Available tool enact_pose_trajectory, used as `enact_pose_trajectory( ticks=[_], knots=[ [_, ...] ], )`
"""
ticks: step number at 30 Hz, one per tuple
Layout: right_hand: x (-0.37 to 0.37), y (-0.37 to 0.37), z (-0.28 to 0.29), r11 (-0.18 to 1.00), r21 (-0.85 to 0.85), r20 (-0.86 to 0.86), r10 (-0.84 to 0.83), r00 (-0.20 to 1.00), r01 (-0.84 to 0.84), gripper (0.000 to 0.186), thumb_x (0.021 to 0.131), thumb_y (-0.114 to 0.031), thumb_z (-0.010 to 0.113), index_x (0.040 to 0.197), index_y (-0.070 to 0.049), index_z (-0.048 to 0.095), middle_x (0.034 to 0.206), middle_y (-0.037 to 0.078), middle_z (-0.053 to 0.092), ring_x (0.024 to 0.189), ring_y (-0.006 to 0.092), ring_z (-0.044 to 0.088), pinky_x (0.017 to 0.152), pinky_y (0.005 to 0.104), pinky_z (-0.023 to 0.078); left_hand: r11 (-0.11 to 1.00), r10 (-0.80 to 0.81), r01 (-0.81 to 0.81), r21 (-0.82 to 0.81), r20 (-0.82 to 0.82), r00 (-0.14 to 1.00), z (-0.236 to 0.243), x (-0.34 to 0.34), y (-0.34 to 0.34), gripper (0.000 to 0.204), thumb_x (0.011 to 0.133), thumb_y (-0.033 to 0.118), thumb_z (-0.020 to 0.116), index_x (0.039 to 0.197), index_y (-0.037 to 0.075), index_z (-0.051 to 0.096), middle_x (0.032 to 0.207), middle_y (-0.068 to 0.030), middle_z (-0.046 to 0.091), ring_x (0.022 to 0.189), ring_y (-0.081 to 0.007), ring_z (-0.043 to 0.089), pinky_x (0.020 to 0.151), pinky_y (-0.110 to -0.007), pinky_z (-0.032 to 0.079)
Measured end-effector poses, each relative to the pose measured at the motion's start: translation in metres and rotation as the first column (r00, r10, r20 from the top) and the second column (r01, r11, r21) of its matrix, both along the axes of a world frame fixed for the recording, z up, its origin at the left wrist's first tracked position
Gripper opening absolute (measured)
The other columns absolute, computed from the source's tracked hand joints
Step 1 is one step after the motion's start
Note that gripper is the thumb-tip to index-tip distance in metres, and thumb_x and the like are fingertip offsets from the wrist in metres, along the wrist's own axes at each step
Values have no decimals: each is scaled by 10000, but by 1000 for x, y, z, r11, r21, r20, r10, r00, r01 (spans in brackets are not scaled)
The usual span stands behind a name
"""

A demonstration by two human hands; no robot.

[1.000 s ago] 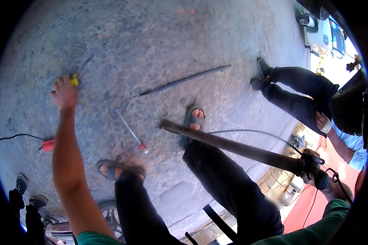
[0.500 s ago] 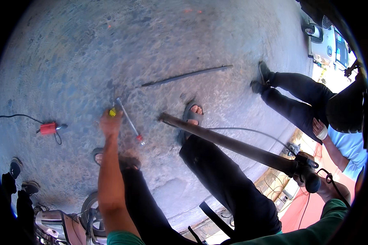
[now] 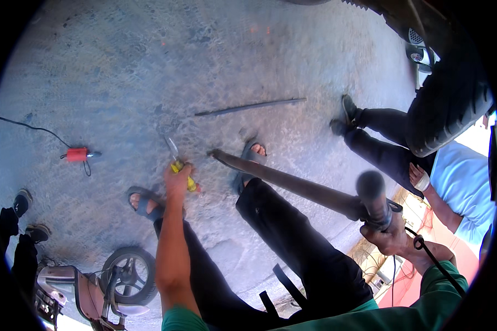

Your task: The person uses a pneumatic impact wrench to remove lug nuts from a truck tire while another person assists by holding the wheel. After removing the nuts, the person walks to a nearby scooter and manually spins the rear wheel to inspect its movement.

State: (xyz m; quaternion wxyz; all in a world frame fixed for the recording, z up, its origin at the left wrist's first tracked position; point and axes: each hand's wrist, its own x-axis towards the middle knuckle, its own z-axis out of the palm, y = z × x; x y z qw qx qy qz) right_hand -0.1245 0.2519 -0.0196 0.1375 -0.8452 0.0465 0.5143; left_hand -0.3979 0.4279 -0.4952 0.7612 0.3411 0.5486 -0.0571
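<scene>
My left hand (image 3: 175, 179) is closed around a yellow-handled tool (image 3: 191, 183) low near the floor, between my sandalled feet. A silver rod (image 3: 171, 145) with a red end lies under that hand, partly hidden; whether I grip it too I cannot tell. My right hand (image 3: 389, 237) is closed around the head of a long dark metal pipe (image 3: 292, 185), which slants down toward my right foot. A black cable (image 3: 442, 267) hangs in a loop beside that hand. A thin dark bar (image 3: 248, 107) lies on the concrete beyond my feet.
A red corded device (image 3: 77, 154) lies at left. Another person's feet (image 3: 25, 204) are at far left, above a scooter (image 3: 66, 289). At right a person in blue (image 3: 458, 182) has a hand (image 3: 417, 175) with a wrapped wrist, near a large black tyre (image 3: 447, 105).
My left hand has moved right with the yellow-handled tool onto the silver rod. My right hand and pipe head have shifted left, the head tilting upward. The black tyre has come into view at upper right.
</scene>
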Motion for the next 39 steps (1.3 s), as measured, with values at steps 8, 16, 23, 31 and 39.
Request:
enact_pose_trajectory(
  ticks=[8,16,23,31,39],
  knots=[
    [-64,145,-12,856,514,-288,225,931,-48,418,866,-210,684,1157,-16,456,822,40,494,757,153,542,672,326,468,838,544,-436,-329,435,717,247,31,14,526,916,73,639,1382,-19,412,1064,-143,653,826,-220,667,731,-325,571],
    [-161,150,-71,416,905,-126,451,884,-84,565,938,-386,620,1208,81,455,825,225,593,736,321,634,674,411,532,867,367,-496,-51,740,564,214,-76,37,732,881,178,713,1475,-21,334,1069,-175,596,758,-194,600,715,-360,551],
    [-14,91,-210,826,555,-228,261,938,-95,351,876,-374,682,1007,-48,695,951,75,688,819,175,642,735,317,530,796,489,-601,-65,653,578,210,-127,36,701,797,157,752,1428,77,456,1492,-157,445,601,-98,471,594,-286,412],
    [137,-39,-521,536,-342,328,838,437,-771,350,871,-318,636,1109,-70,704,1132,153,698,1069,326,661,904,414,524,815,482,-572,-88,651,587,204,-121,48,627,803,112,776,1370,66,513,1410,-155,479,590,-88,497,568,-259,426],
    [159,-55,-588,950,-271,595,294,748,-158,406,750,-406,749,1028,-111,750,1073,163,721,1043,335,679,893,420,529,837,524,-278,-472,540,659,220,-102,85,470,906,270,709,1261,58,486,838,-96,505,637,-223,547,586,-331,536]
  ],
)
